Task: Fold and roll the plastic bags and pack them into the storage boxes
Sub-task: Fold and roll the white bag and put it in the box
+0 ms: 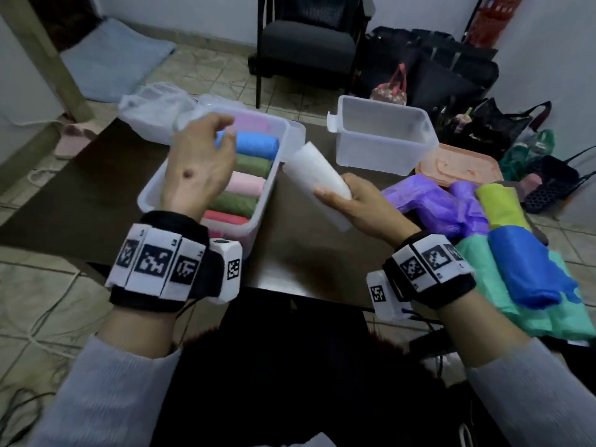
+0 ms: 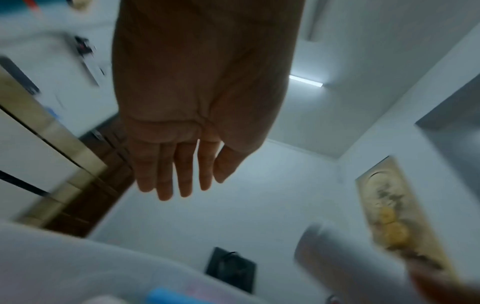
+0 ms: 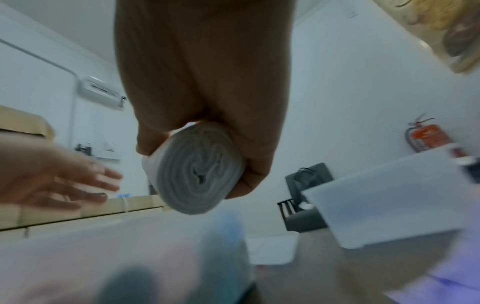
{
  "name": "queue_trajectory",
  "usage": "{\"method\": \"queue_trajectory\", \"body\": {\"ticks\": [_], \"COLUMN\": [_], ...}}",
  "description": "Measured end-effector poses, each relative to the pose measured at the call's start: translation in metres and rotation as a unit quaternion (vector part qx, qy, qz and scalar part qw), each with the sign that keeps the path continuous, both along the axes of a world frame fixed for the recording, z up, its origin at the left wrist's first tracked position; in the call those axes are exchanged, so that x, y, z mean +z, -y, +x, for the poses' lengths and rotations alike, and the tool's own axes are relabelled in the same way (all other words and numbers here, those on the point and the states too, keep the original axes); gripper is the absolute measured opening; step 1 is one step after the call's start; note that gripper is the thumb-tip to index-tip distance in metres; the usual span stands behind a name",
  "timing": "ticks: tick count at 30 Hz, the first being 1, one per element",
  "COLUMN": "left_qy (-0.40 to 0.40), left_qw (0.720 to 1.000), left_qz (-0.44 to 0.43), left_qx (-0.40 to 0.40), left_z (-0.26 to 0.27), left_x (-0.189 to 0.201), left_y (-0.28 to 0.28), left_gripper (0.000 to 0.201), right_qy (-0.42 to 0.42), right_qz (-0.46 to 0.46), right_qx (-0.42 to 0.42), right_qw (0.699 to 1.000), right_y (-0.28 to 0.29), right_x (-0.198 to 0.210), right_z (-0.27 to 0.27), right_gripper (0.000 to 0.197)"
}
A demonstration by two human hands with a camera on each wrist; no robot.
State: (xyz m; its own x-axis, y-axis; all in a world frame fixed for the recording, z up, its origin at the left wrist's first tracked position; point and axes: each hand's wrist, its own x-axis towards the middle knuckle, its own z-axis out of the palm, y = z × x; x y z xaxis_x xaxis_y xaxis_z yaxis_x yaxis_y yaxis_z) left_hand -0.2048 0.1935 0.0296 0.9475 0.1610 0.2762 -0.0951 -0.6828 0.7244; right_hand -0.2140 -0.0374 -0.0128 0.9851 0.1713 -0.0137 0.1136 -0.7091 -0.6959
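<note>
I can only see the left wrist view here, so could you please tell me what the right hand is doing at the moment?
Observer: The right hand grips a rolled white bag, held above the table between the two boxes.
Operator: Thank you. Is the roll tight?
Observer: In the right wrist view its end shows a neat spiral of layers.
Operator: And what is in the box below my hand?
Observer: The left storage box holds a row of rolled bags, among them blue, green and pink. The right storage box looks empty.
</note>
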Motion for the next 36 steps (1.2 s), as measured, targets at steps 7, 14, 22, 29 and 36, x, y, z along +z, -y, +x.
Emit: {"method": "queue_trajectory", "body": {"ticks": [7, 14, 22, 29, 36], "left_qy": [-0.176, -0.171, -0.128, -0.115, -0.107], "left_qw": [0.973, 0.944, 0.951, 0.946, 0.947], "left_qz": [-0.044, -0.183, -0.189, -0.215, -0.220], "left_qx": [0.143, 0.214, 0.211, 0.214, 0.209], "left_z": [-0.004, -0.010, -0.011, -0.011, -0.009], "left_x": [-0.045, -0.046, -0.054, -0.055, -0.058], "left_y": [-0.071, -0.058, -0.055, -0.055, -0.053], "left_gripper": [0.042, 0.063, 0.037, 0.034, 0.035], "right_qy": [0.043, 0.026, 0.098, 0.076, 0.090], "right_qz": [-0.078, -0.167, -0.194, -0.249, -0.267], "right_qx": [0.131, 0.192, 0.210, 0.266, 0.244], "right_qw": [0.987, 0.967, 0.953, 0.928, 0.928], "right_y": [-0.101, -0.148, -0.148, -0.147, -0.145], "right_x": [0.031, 0.008, -0.013, -0.008, -0.013], "right_z": [0.030, 0.047, 0.043, 0.051, 0.048], "right_gripper": [0.047, 0.048, 0.058, 0.056, 0.056]}}
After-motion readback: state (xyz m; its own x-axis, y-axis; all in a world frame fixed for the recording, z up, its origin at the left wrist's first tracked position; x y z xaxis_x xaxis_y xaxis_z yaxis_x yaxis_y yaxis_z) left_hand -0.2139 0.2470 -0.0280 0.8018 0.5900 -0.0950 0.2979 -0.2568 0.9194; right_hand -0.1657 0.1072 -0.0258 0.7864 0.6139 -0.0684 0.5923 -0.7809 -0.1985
